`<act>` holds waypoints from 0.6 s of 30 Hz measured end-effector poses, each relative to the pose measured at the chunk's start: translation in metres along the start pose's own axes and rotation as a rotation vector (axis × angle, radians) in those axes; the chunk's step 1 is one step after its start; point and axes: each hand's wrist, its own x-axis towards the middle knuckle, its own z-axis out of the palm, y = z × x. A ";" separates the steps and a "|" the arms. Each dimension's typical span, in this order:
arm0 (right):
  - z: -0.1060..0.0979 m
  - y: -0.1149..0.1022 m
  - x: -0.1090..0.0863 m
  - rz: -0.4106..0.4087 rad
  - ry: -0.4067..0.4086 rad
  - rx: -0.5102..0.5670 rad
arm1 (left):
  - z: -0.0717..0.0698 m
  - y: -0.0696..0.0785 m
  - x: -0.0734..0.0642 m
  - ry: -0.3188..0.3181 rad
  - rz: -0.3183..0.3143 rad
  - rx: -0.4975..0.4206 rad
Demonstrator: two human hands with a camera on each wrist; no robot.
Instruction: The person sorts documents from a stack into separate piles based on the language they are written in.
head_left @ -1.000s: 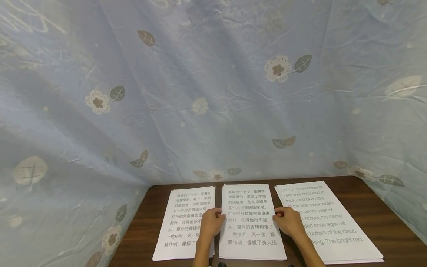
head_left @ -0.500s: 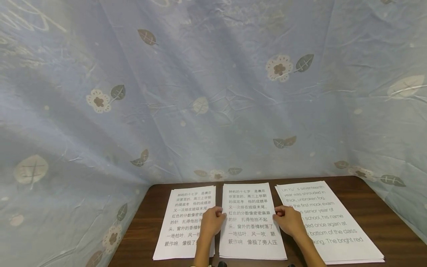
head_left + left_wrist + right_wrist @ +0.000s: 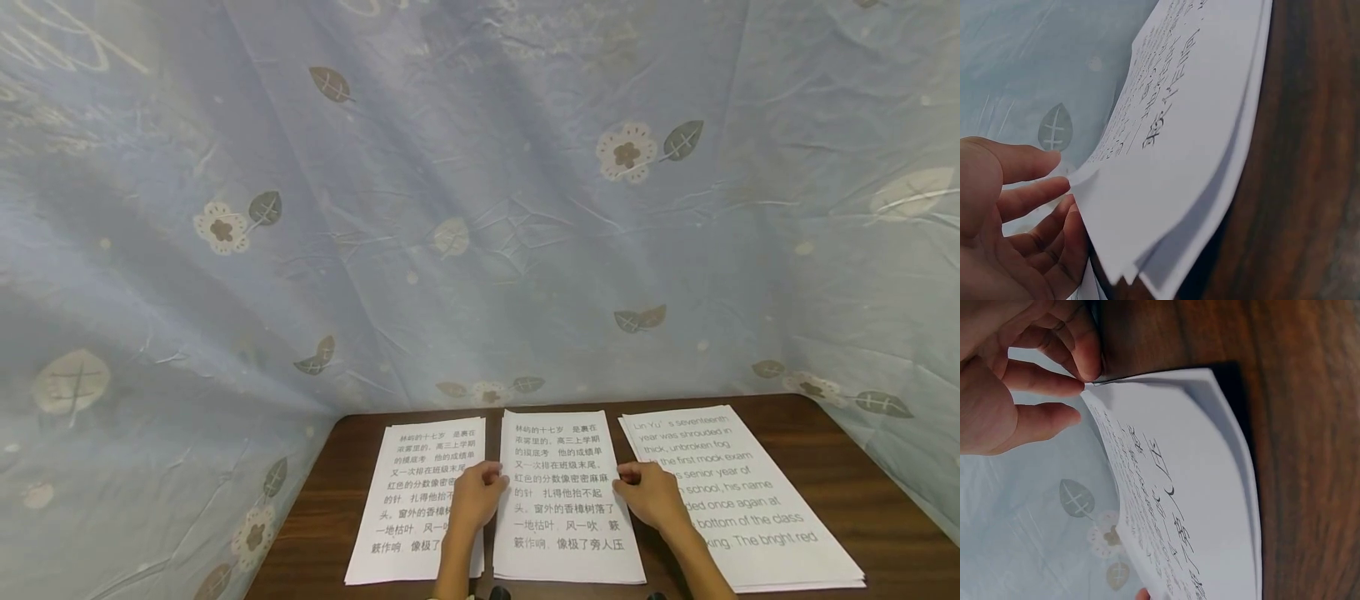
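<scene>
A stack of printed sheets of paper [image 3: 562,500] lies between my two hands, covered in large Chinese text. My left hand [image 3: 477,497] holds its left edge with bent fingers; in the left wrist view the index fingertip [image 3: 1063,185] meets the paper's edge. Across from it, my right hand [image 3: 649,495] holds the right edge, index fingertip [image 3: 1075,386] at the paper while the thumb stays apart. Both wrist views show the upper sheets [image 3: 1166,187] bowed and separated from those below near the corners, with dark shadow beneath.
Another stack with Chinese text [image 3: 412,533] lies to the left, partly behind my left hand. On the right is a stack with English text [image 3: 757,517], partly covered by my right arm. All lie on a dark wooden table [image 3: 862,467] before a blue patterned cloth [image 3: 525,208].
Both hands keep their places at the sides of the middle stack. Its far edge has risen very slightly; the side stacks stay put.
</scene>
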 end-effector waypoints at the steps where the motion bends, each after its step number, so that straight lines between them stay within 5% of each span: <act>1: 0.000 0.000 0.000 0.001 0.000 0.002 | 0.000 0.000 0.000 0.000 0.000 -0.005; 18: -0.001 -0.001 -0.002 0.002 0.005 0.051 | -0.004 0.005 -0.003 -0.010 0.025 -0.076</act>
